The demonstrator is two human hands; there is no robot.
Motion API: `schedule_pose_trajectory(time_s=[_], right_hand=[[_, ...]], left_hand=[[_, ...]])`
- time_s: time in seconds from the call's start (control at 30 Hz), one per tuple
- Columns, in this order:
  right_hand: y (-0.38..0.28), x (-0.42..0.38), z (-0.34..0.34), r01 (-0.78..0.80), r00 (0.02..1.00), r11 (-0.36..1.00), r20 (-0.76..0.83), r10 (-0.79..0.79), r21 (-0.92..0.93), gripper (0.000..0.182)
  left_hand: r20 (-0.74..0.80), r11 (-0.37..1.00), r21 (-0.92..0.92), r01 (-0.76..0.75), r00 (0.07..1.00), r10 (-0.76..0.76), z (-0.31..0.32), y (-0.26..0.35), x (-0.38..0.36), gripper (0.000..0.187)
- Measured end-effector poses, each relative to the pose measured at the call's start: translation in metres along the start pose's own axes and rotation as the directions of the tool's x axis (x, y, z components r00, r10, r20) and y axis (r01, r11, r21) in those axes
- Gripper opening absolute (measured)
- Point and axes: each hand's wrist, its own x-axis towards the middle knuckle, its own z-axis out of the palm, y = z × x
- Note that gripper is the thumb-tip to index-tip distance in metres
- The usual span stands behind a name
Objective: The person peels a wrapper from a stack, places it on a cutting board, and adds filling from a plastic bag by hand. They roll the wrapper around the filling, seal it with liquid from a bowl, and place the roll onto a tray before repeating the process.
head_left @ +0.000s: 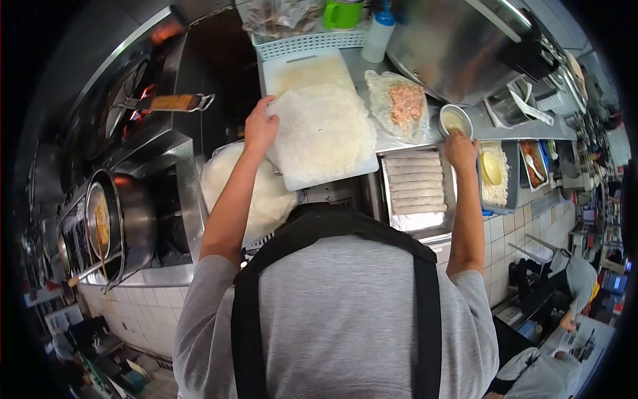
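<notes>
A round, thin white wrapper sheet (322,130) lies over a white cutting board (312,66), perhaps on top of other sheets. At its left edge is my left hand (261,126), thumb and forefinger apart, touching the edge. My right hand (460,149) reaches into a small metal bowl (455,118) of pale paste or liquid; its fingertips are hidden there. Between the board and bowl, a clear plastic bag (379,86) holds pinkish minced filling (406,105). Below sits a metal tray (425,223) with several rolled, uncooked spring rolls (417,183).
More pale sheets (242,189) are stacked by my left forearm. At left are a lit burner with a wooden-handled pan (169,102) and a large pot (136,213). A big steel pot (458,46) and squeeze bottle (379,38) stand behind. Two people work at lower right.
</notes>
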Motion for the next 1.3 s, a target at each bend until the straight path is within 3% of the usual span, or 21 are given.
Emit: schedule_pose_trajectory(time_s=[0.1, 0.2, 0.33, 0.37, 0.4, 0.43, 0.47, 0.5, 0.53, 0.57, 0.63, 0.73, 0.87, 0.9, 1.0, 1.03, 1.13, 1.17, 1.2, 1.23, 1.3], right_hand=[[-0.001, 0.001, -0.004, -0.003, 1.0, 0.999, 0.001, 0.003, 0.032, 0.039], [0.004, 0.004, -0.003, 0.014, 0.964, 0.931, -0.253, 0.085, 0.365, 0.035], [-0.025, 0.027, -0.009, 0.223, 0.869, 0.448, -0.384, 0.31, 0.866, 0.023], [-0.059, 0.022, -0.03, 0.235, 0.908, 0.401, -0.347, 0.236, 0.886, 0.023], [-0.092, 0.021, -0.035, 0.264, 0.912, 0.467, -0.377, 0.165, 0.844, 0.024], [-0.126, 0.022, -0.032, 0.326, 0.931, 0.405, -0.365, 0.019, 0.854, 0.026], [-0.165, 0.018, -0.04, 0.409, 0.907, 0.505, -0.4, -0.133, 0.76, 0.028], [-0.201, 0.021, -0.025, 0.484, 0.875, 0.476, -0.424, -0.236, 0.735, 0.029], [-0.234, 0.024, -0.015, 0.652, 0.756, 0.463, -0.557, -0.342, 0.6, 0.032], [-0.264, 0.029, -0.006, 0.682, 0.73, 0.454, -0.49, -0.477, 0.573, 0.036], [-0.313, 0.029, -0.001, 0.807, 0.589, 0.464, -0.549, -0.592, 0.365, 0.044], [-0.323, 0.03, -0.01, 0.806, 0.592, 0.491, -0.487, -0.643, 0.332, 0.047], [-0.28, 0.029, -0.011, 0.644, 0.754, 0.7, -0.411, -0.512, 0.31, 0.057], [-0.273, 0.023, -0.004, 0.644, 0.735, 0.73, -0.448, -0.509, 0.228, 0.056], [-0.236, -0.009, -0.025, 0.619, 0.783, 0.725, -0.32, -0.534, 0.303, 0.046], [-0.219, -0.015, -0.027, 0.623, 0.778, 0.691, -0.378, -0.502, 0.367, 0.034], [-0.163, -0.007, -0.022, 0.389, 0.899, 0.761, -0.394, -0.191, 0.519, 0.024], [-0.146, -0.006, -0.03, 0.309, 0.916, 0.775, -0.392, -0.086, 0.551, 0.023], [-0.136, -0.004, -0.028, 0.281, 0.908, 0.756, -0.42, -0.009, 0.592, 0.023], [-0.127, -0.001, -0.023, 0.256, 0.894, 0.732, -0.443, 0.07, 0.631, 0.023], [-0.117, 0.008, -0.012, 0.186, 0.9, 0.676, -0.4, 0.175, 0.713, 0.029]], left_hand=[[-0.006, 1.0, -0.01, 0.018, 1.0, -0.018, -0.002, 0.006, -0.004, 0.047], [-0.03, 0.998, -0.058, 0.032, 0.999, -0.034, -0.002, 0.004, -0.003, 0.047], [-0.219, 0.998, 0.054, -0.045, 0.974, 0.056, 0.006, 0.002, -0.008, 0.042], [-0.187, 0.991, 0.094, -0.099, 0.976, 0.115, 0.003, 0.006, -0.01, 0.04], [-0.151, 0.979, 0.132, -0.153, 0.973, 0.173, -0.002, 0.011, -0.016, 0.038], [-0.112, 0.964, 0.168, -0.208, 0.967, 0.228, -0.006, 0.015, -0.022, 0.036], [-0.061, 0.952, 0.176, -0.251, 0.962, 0.265, -0.007, 0.018, -0.029, 0.035], [-0.009, 0.938, 0.182, -0.295, 0.954, 0.301, -0.007, 0.021, -0.035, 0.034], [0.044, 0.922, 0.184, -0.339, 0.94, 0.337, -0.008, 0.024, -0.04, 0.033], [0.064, 0.912, 0.2, -0.358, 0.934, 0.353, -0.008, 0.025, -0.045, 0.038], [0.057, 0.911, 0.221, -0.347, 0.937, 0.343, -0.004, 0.022, -0.052, 0.041], [0.036, 0.91, 0.24, -0.339, 0.94, 0.34, -0.006, 0.022, -0.058, 0.043], [0.047, 0.912, 0.267, -0.313, 0.949, 0.312, 0.0, 0.018, -0.061, 0.046], [0.043, 0.911, 0.255, -0.323, 0.945, 0.323, -0.001, 0.017, -0.06, 0.046], [0.084, 0.892, 0.333, -0.307, 0.952, 0.296, -0.008, 0.029, -0.058, 0.046], [0.121, 0.89, 0.365, -0.274, 0.962, 0.246, -0.012, 0.039, -0.056, 0.043], [0.167, 0.965, 0.063, -0.254, 0.956, 0.241, 0.005, 0.052, -0.033, 0.039], [0.264, 0.97, -0.237, -0.062, 0.956, 0.126, 0.019, 0.058, -0.024, 0.04], [0.388, 0.858, -0.487, 0.166, 0.921, 0.042, 0.039, 0.068, -0.013, 0.041], [0.523, 0.645, -0.652, 0.398, 0.852, 0.003, 0.057, 0.081, -0.004, 0.041], [0.62, 0.372, -0.723, 0.583, 0.784, -0.023, 0.088, 0.116, 0.008, 0.043]])
